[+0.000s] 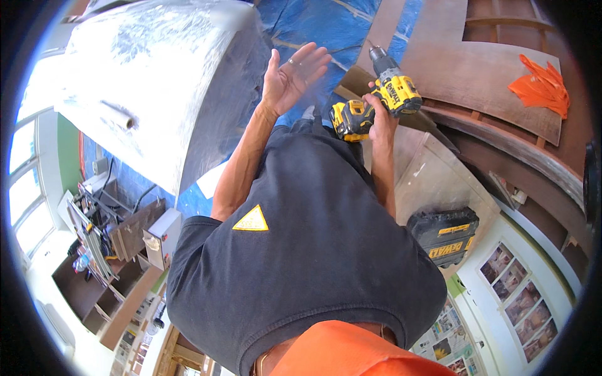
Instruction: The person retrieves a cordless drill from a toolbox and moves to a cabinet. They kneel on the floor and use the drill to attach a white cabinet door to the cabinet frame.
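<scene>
My right hand (382, 120) is wrapped round the grip of a yellow and black cordless drill (397, 93). The drill's chuck points away from me, with what looks like a short bit at its tip, and its battery hangs at the left of my fist. Raised at the middle is my left hand (293, 76), palm turned up and fingers stretched out, with a ring on one finger. It holds nothing and touches nothing. Blue plastic sheeting (295, 25) spreads beneath and beyond it.
Clear plastic film covers a bulky shape (150, 69) at left, with a roll (128, 120) on it. Orange gloves (540, 84) lie on a brown wooden panel (483, 75) at right. A black tool case (442, 235) sits by my right elbow. Cluttered shelves (128, 288) stand lower left.
</scene>
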`<action>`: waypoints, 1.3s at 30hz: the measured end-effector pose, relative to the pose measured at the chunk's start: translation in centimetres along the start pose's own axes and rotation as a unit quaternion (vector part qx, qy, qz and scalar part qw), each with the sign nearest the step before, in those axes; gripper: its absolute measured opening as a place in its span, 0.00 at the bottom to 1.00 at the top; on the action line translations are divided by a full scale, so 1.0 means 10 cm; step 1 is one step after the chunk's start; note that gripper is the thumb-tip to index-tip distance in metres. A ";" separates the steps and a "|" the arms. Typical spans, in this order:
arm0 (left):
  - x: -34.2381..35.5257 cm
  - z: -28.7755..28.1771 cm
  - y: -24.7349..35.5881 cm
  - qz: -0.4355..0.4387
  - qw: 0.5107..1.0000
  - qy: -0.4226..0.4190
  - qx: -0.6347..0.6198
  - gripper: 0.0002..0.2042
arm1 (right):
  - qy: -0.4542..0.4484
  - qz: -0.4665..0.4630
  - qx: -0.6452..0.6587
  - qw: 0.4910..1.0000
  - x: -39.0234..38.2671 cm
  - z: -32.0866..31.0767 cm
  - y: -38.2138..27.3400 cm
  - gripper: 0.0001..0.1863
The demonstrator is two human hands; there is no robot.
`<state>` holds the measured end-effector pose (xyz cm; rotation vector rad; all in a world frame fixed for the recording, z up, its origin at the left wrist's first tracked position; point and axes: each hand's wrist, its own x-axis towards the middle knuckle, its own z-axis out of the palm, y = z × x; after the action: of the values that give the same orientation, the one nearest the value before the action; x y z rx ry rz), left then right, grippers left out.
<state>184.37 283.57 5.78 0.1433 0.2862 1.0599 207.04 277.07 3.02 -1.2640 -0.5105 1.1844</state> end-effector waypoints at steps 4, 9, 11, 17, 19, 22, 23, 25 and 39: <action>0.75 -0.22 0.07 -0.011 0.996 0.088 0.001 0.33 | 0.050 -0.015 -0.028 0.998 0.43 0.08 -0.09 0.23; 1.88 -0.69 0.32 -0.077 0.993 0.084 -0.019 0.22 | 0.139 -0.030 -0.006 0.990 1.22 0.17 -0.19 0.20; 2.14 -0.71 0.39 -0.113 0.982 0.142 0.058 0.22 | 0.167 -0.064 -0.018 0.984 1.51 0.24 -0.25 0.20; 3.74 -0.42 0.98 -0.229 0.952 0.119 0.166 0.21 | 0.272 -0.080 0.122 0.951 2.81 0.64 -0.51 0.20; 4.25 -0.22 1.23 -0.215 0.950 0.087 0.210 0.21 | 0.277 -0.090 0.086 0.953 3.13 0.79 -0.69 0.19; 5.10 0.00 1.55 -0.192 0.948 0.066 0.246 0.21 | 0.284 -0.097 0.086 0.950 3.48 1.02 -0.84 0.16; 5.37 0.05 1.63 -0.195 0.947 0.038 0.251 0.20 | 0.290 -0.100 0.090 0.947 3.65 1.06 -0.89 0.15; 5.82 0.13 1.69 -0.186 0.946 0.023 0.263 0.21 | 0.302 -0.082 0.075 0.947 3.95 1.13 -0.98 0.14; 8.83 0.14 0.65 -0.299 0.927 0.108 0.200 0.19 | 0.285 -0.030 0.093 0.954 7.53 0.41 -1.73 0.22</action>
<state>219.61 363.95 -5.65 0.2841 0.6991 0.3955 238.39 347.66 -2.01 -1.3411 -0.0079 0.7436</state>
